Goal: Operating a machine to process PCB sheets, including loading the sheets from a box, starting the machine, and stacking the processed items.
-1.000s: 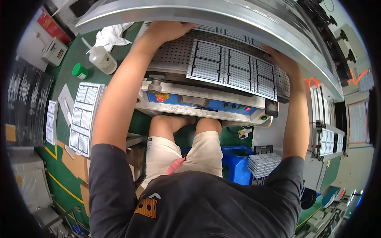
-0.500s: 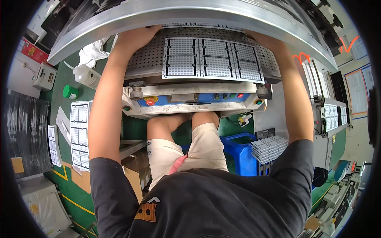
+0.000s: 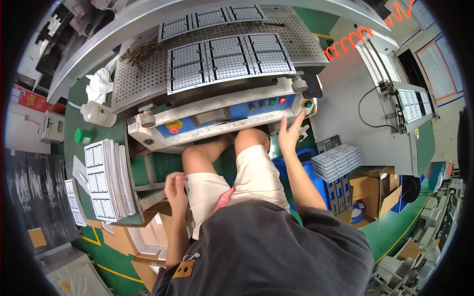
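Note:
My right hand (image 3: 291, 133) is raised at the right end of the machine's front, with its fingers stretched up near a green push button (image 3: 307, 104); contact cannot be made out. It is open and holds nothing. My left hand (image 3: 176, 190) hangs beside my left thigh, its fingers loosely bent and apart, with nothing seen in it. Ahead, a perforated metal bed (image 3: 133, 79) carries a near white panel with black-framed grids (image 3: 229, 61). A similar far panel (image 3: 210, 18) lies behind it, partly under a metal frame (image 3: 84, 56).
The front panel has a red stop button (image 3: 174, 127). At left are a stack of gridded sheets (image 3: 106, 180), a white bottle (image 3: 98, 113) and a green-lidded jar (image 3: 83, 136). At right stand stacked grey panels (image 3: 335, 162), a blue bin (image 3: 308, 180) and an orange coiled hose (image 3: 348, 43).
Both hands have come back from the far part of the bed, the left down to my thigh, the right toward the green button. My view has shifted, showing more of the far panel.

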{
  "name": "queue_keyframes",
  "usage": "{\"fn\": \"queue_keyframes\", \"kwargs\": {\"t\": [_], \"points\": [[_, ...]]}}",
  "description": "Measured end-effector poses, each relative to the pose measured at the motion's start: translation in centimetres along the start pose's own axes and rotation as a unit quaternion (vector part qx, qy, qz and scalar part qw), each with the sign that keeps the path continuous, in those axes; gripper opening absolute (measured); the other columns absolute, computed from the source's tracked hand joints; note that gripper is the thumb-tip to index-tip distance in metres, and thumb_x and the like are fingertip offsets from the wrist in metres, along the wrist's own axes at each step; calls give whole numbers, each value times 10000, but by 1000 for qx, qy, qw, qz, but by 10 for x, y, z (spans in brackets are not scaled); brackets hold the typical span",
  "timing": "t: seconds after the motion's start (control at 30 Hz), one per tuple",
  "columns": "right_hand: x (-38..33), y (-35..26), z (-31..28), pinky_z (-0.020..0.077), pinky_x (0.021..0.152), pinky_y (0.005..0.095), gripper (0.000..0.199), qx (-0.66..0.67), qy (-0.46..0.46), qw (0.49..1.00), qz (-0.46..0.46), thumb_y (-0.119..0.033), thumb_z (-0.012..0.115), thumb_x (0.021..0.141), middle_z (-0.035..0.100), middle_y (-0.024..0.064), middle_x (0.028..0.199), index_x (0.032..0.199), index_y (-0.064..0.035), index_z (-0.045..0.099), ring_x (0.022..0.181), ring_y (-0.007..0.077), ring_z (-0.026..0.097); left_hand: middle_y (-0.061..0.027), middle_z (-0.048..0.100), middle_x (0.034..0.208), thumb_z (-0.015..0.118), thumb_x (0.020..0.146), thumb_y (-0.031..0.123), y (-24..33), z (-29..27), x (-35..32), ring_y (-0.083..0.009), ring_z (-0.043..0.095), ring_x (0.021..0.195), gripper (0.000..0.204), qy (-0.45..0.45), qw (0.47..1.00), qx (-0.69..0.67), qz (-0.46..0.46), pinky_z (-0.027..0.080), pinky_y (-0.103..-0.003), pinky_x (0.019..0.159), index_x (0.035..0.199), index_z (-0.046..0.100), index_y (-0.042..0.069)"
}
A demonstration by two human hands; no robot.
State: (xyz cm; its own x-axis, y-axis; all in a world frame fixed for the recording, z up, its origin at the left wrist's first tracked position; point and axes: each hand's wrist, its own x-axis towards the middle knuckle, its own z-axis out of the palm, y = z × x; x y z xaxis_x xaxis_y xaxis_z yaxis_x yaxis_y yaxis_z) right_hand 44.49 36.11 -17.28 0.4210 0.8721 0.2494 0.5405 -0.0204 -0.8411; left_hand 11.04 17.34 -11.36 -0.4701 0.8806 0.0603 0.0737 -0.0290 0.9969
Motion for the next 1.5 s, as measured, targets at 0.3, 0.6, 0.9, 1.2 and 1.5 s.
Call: {"fn": "queue_keyframes", "kwargs": {"t": [0.3, 0.6, 0.9, 1.2, 1.5], "points": [[27, 14, 15, 161, 1149, 376, 714, -20, 104, 994, -34, -229, 519, 937, 156, 294, 1504, 1446, 84, 130, 1412, 392, 153, -16, 591, 852, 515, 972, 147, -121, -66, -44, -81, 522, 762, 161, 4, 992, 55, -114, 432, -214, 719, 967, 588, 3], [-129, 158, -38, 494, 813, 403, 410, -130, -277, 947, 100, -295, 478, 975, 630, 203, 1113, 1152, 63, 568, 978, 268, 604, -54, 630, 937, 474, 976, 212, -274, -73, -96, -150, 568, 846, 234, -38, 805, -119, -580, 463, -307, 753, 1019, 604, 22], [-144, 226, 30, 489, 793, 363, 370, -332, -300, 854, 265, -288, 495, 968, 637, 153, 1083, 1132, 31, 587, 964, 224, 600, -61, 641, 952, 468, 972, 232, -244, -112, -150, -176, 580, 840, 254, -68, 738, -98, -664, 472, -331, 751, 1050, 608, 35], [-123, 228, 37, 484, 774, 323, 331, -328, -286, 852, 291, -281, 512, 962, 645, 103, 1053, 1112, -1, 606, 950, 180, 596, -68, 652, 968, 462, 969, 252, -245, -67, -131, -202, 591, 834, 277, -114, 717, -139, -673, 482, -356, 750, 1080, 613, 49], [-103, 188, -12, 480, 754, 283, 293, -122, -302, 882, 342, -274, 529, 955, 652, 53, 1023, 1091, -33, 625, 936, 136, 592, -76, 663, 983, 456, 965, 272, -308, -2, -108, -229, 602, 829, 302, -151, 715, -244, -637, 491, -380, 748, 1111, 617, 62]]}}
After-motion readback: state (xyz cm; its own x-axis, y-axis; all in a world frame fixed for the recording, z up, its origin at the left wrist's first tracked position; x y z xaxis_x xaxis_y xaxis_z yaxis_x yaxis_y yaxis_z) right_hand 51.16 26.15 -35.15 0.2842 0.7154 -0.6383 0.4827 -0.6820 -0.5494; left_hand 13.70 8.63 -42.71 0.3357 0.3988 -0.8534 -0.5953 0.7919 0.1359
